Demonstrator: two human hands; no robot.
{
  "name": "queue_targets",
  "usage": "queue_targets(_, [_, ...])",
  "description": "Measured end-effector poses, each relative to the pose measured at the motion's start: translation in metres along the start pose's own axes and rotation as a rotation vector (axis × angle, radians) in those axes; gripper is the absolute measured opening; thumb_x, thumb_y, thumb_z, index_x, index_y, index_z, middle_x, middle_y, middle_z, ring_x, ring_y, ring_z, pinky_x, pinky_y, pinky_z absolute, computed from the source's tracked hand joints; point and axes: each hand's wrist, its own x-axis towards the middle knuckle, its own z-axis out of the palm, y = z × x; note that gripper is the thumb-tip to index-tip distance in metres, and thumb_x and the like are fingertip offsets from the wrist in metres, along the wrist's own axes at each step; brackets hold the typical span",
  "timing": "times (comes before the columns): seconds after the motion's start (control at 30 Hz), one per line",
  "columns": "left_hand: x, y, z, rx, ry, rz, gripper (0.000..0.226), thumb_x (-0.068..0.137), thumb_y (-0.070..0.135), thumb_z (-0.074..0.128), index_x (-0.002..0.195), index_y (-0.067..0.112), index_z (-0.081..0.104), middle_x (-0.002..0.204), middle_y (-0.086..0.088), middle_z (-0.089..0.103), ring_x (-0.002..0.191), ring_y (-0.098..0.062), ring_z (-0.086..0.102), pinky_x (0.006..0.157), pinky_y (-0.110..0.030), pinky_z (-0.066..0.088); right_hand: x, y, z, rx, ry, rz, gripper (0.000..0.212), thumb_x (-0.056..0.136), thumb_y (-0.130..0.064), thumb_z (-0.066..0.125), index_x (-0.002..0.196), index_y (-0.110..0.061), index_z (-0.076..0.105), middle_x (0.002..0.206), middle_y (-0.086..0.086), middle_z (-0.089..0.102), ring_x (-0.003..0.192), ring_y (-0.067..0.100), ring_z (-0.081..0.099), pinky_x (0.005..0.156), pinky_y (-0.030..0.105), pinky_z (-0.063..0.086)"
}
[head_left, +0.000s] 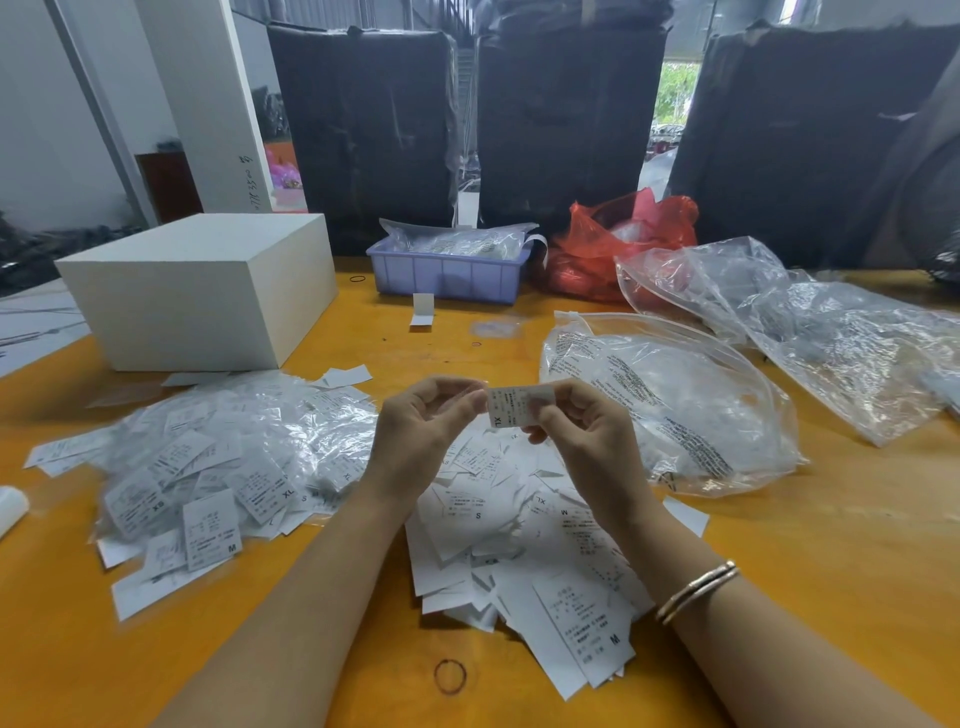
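Item: 1 white size label (508, 408), marked XL, held upright in the air over the worktop (831, 545), clear of everything below it. Holders: the right hand (582, 436) pinches the label's right end between thumb and forefinger. The left hand (421, 431), fingers curled, pinches the left edge from 9 o'clock. A faint clear film seems to sit in the left fingers, but it cannot be made out for certain. Stock: the loose label pile (519, 545) lies directly under the hands at 6 o'clock. The heap of sleeved labels (223, 457) lies at 9 o'clock of the left hand. The large clear bag (675, 405) lies at 3 o'clock of the right hand. Also present: a white box (202, 291) at 10 o'clock, a blue tray (447, 275) at 12 o'clock and a red bag (623, 234) at 1 o'clock. Step, as judged: 1 label is picked out of the pile and is being read or slipped into a sleeve. Next move, as judged: a steady 2-handed pinch keeps the thin paper flat, then the piece goes left onto the heap.
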Motion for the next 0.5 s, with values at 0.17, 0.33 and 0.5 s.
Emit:
queue_targets(0.17, [-0.0007, 0.0005, 0.0018, -0.028, 0.023, -0.022, 0.015, 0.074, 0.028, 0.068, 0.087, 0.02, 0.067, 0.078, 0.007, 0.071, 0.071, 0.002, 0.064, 0.063, -0.009, 0.047, -0.0009, 0.0009, -0.0017, 0.019, -0.051, -0.02, 0.026, 0.087, 0.01, 0.051, 0.086, -0.012, 0.064, 0.079, 0.008, 0.067, 0.068, 0.011, 0.063, 0.062, 0.02, 0.052])
queue_targets(0.33, [-0.0015, 0.0006, 0.0026, 0.002, 0.018, -0.034, 0.021, 0.075, 0.033, 0.065, 0.085, 0.014, 0.064, 0.073, 0.005, 0.068, 0.064, 0.003, 0.061, 0.058, -0.007, 0.044, -0.0006, 0.0018, -0.0008, -0.042, -0.076, -0.021, 0.032, 0.085, 0.012, 0.051, 0.088, -0.017, 0.064, 0.079, 0.008, 0.067, 0.067, 0.011, 0.063, 0.062, 0.02, 0.052])
queue_targets(0.5, [0.0014, -0.0056, 0.0013, 0.048, -0.049, -0.121, 0.005, 0.084, 0.016, 0.068, 0.08, 0.018, 0.068, 0.072, 0.015, 0.071, 0.074, 0.006, 0.064, 0.064, -0.007, 0.046, -0.0002, 0.0009, -0.0026, -0.133, -0.042, -0.045, 0.031, 0.084, 0.011, 0.05, 0.087, -0.018, 0.062, 0.075, 0.006, 0.065, 0.064, 0.007, 0.059, 0.059, 0.022, 0.05])
